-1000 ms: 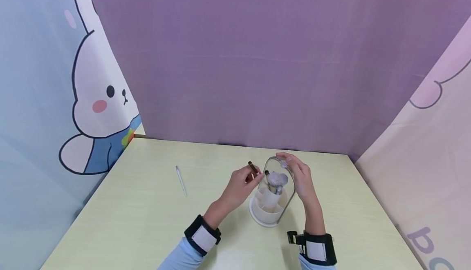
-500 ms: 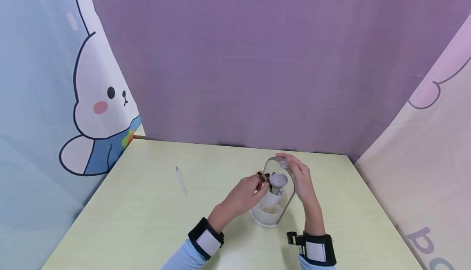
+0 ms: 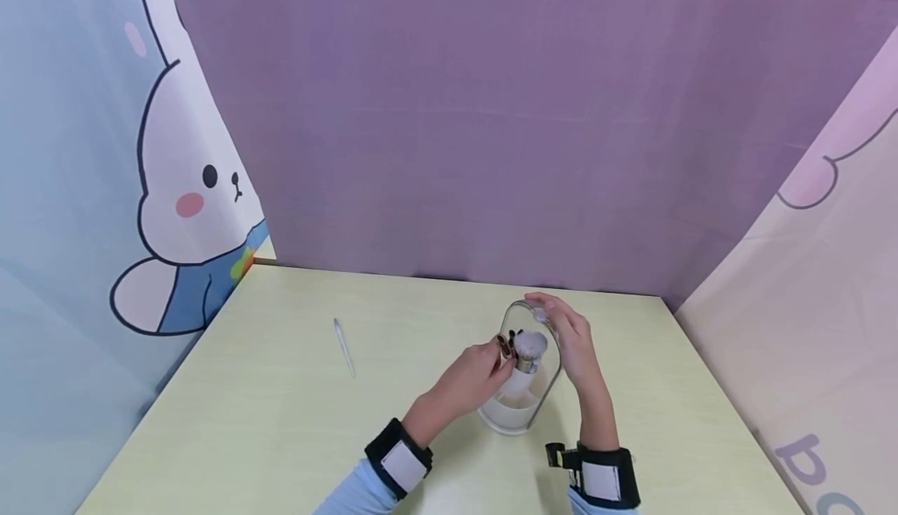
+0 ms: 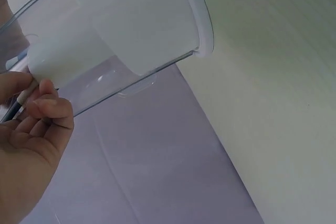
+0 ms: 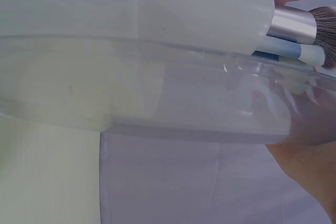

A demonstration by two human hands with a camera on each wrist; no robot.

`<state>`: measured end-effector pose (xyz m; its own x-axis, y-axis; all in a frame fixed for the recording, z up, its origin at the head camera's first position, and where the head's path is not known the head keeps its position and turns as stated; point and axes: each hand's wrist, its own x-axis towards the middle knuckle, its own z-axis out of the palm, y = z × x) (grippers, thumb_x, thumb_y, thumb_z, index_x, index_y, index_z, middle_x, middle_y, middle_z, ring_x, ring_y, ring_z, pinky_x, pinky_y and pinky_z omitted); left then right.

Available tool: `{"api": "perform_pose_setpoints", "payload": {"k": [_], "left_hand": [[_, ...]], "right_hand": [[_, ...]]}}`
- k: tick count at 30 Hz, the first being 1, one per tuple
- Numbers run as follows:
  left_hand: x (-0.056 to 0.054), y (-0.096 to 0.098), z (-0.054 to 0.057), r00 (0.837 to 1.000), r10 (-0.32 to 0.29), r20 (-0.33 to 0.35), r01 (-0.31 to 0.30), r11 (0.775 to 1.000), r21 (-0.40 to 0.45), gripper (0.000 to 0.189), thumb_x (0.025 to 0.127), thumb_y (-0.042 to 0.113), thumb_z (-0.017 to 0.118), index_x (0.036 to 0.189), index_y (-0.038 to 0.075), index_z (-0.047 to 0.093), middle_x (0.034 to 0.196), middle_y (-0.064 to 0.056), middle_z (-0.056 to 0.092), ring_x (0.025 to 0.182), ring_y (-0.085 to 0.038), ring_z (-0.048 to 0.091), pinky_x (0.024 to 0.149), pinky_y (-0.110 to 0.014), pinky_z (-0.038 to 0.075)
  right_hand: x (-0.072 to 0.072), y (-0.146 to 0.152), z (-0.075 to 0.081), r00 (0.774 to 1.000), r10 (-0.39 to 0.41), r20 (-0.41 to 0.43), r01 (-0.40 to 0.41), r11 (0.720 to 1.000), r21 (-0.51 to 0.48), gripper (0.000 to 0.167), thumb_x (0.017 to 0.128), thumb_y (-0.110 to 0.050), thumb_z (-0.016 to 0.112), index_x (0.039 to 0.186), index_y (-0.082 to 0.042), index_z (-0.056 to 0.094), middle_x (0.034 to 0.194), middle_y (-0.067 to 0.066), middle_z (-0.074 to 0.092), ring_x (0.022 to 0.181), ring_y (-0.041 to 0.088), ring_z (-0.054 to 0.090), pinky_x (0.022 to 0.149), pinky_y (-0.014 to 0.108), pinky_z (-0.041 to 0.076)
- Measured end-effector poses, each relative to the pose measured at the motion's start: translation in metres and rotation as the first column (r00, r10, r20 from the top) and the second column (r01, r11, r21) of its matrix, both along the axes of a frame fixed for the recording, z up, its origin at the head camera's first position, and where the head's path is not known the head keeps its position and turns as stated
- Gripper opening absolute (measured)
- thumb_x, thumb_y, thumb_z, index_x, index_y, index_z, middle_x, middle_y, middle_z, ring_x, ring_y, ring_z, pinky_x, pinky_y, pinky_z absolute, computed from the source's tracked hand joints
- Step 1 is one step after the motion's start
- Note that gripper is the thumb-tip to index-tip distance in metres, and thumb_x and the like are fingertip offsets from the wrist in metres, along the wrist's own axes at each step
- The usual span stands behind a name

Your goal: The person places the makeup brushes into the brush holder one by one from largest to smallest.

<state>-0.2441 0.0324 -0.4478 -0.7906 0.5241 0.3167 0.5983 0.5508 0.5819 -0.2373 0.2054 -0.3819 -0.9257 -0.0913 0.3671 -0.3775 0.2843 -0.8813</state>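
A white makeup brush holder (image 3: 507, 417) with a clear domed cover (image 3: 559, 371) stands on the table. My left hand (image 3: 471, 379) pinches a slim dark brown stick (image 3: 503, 345) close over the holder's inner cup. Its kind is partly hidden by the fingers. That cup (image 5: 210, 11) contains a fluffy makeup brush (image 3: 531, 345) and slimmer brushes with blue-grey handles (image 5: 281, 46). My right hand (image 3: 575, 340) grips the cover's upper right edge, its fingers bent over the top. In the left wrist view, my left thumb and fingers (image 4: 44, 106) are beside the cover's open edge.
A thin white pen-like stick (image 3: 344, 347) lies on the pale table (image 3: 273, 414), left of my hands. Lower white compartments (image 3: 515, 400) surround the inner cup. A purple cloth (image 3: 456, 125) hangs behind the table, with printed cloths at both sides.
My left hand has moved right and slightly down with the dark brown stick, from beside the cover to the inner cup. My right hand has stayed on the cover.
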Motion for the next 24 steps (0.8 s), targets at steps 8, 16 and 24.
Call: {"api": "perform_pose_setpoints", "payload": {"k": [8, 16, 24], "left_hand": [[0.001, -0.002, 0.006, 0.999, 0.017, 0.039, -0.020, 0.997, 0.076, 0.022, 0.098, 0.035, 0.039, 0.092, 0.016, 0.047, 0.065, 0.008, 0.047, 0.054, -0.003, 0.043, 0.047, -0.017, 0.036], [-0.001, -0.001, 0.005, 0.999, 0.027, 0.034, -0.028, 0.999, 0.037, 0.024, 0.099, 0.034, 0.036, 0.095, 0.014, 0.049, 0.068, 0.008, 0.049, 0.058, -0.003, 0.046, 0.051, -0.017, 0.039], [-0.001, 0.003, 0.001, 0.998, 0.017, 0.062, -0.017, 1.000, -0.005, 0.025, 0.099, 0.035, 0.034, 0.096, 0.014, 0.046, 0.064, 0.007, 0.043, 0.056, -0.004, 0.044, 0.050, -0.018, 0.036]], "right_hand": [[0.000, 0.001, 0.001, 1.000, 0.002, 0.002, -0.002, 1.000, 0.005, 0.038, 0.101, -0.021, 0.032, 0.121, 0.001, 0.055, 0.125, 0.016, 0.055, 0.115, 0.005, 0.050, 0.104, 0.050, 0.030], [-0.010, 0.007, -0.012, 1.000, 0.022, 0.008, -0.022, 1.000, -0.019, 0.036, 0.100, -0.026, 0.033, 0.121, -0.007, 0.057, 0.125, 0.010, 0.056, 0.116, 0.005, 0.050, 0.105, 0.048, 0.029], [-0.015, 0.010, -0.019, 1.000, 0.023, -0.011, -0.023, 0.999, -0.025, 0.038, 0.099, -0.034, 0.035, 0.120, -0.011, 0.059, 0.124, 0.006, 0.058, 0.116, 0.008, 0.050, 0.105, 0.049, 0.029]]}}
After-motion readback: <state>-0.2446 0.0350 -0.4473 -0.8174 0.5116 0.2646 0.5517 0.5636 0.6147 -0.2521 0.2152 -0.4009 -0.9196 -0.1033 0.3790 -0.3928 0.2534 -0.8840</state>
